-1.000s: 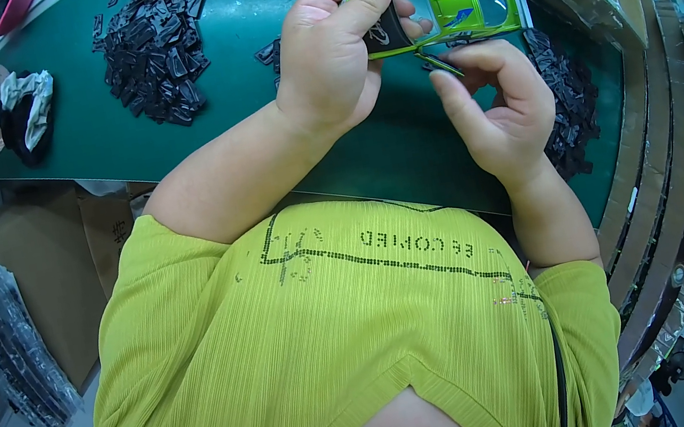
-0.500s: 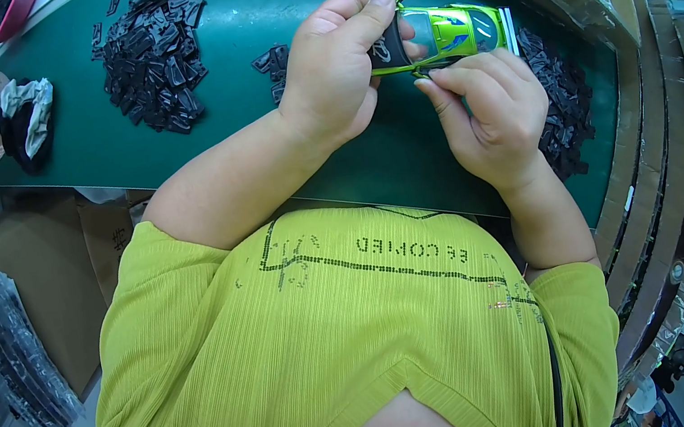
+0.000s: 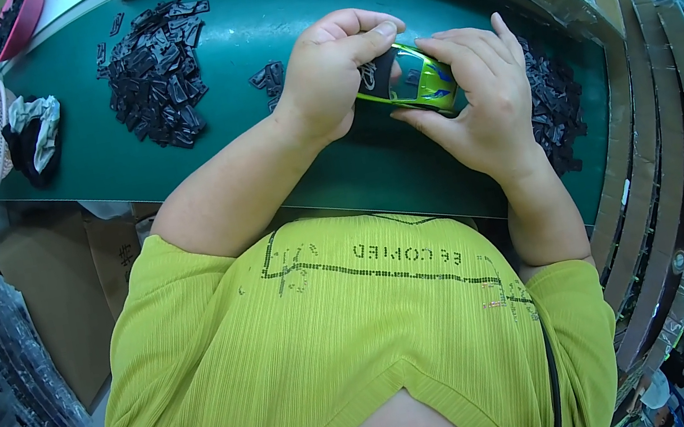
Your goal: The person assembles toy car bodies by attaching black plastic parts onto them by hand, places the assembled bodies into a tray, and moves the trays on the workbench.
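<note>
The car (image 3: pixel 437 87) is smooth, shiny and bright green, with blue marks and a black end. It is over the flat green tabletop (image 3: pixel 251 33), between the two hands. The left hand (image 3: pixel 336 73) pinches the black end with its thumb and first finger; its other fingers are mostly hidden. The right hand (image 3: pixel 480 88) curls around the other end, thumb on the near side and fingers on the far side, open about as wide as the car. Thin, hard black bits lie in a big pile (image 3: pixel 159 81) to the left and another pile (image 3: pixel 555 98) beside the right hand.
</note>
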Demonstrator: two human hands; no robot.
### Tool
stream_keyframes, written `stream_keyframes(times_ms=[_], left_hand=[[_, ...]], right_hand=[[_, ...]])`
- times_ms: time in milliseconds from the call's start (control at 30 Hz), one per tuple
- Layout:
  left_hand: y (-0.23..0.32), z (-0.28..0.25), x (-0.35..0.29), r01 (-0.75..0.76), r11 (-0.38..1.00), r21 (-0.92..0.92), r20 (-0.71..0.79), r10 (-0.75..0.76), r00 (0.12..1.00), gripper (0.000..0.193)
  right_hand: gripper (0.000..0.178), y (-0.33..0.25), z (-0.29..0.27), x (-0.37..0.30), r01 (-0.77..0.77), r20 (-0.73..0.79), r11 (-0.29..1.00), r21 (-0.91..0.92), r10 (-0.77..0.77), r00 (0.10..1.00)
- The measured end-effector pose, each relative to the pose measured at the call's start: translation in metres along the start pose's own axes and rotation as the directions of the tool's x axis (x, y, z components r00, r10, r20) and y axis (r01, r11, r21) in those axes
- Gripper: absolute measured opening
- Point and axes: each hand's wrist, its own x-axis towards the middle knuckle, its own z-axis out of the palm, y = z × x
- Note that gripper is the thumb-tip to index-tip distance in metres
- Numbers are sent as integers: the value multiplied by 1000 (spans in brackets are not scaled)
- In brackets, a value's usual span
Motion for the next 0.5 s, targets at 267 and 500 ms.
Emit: stream_keyframes(times_ms=[267, 500], left_hand=[[2, -7, 4, -171, 967, -190, -62, 162, 985, 20], [-4, -10, -2, -438, 899, 27, 199, 424, 883, 67]], right_hand=[[49, 23, -21, -6, -559, 304, 470, 683, 513, 803], [36, 29, -55, -12, -359, 157, 346, 867, 493, 856]])
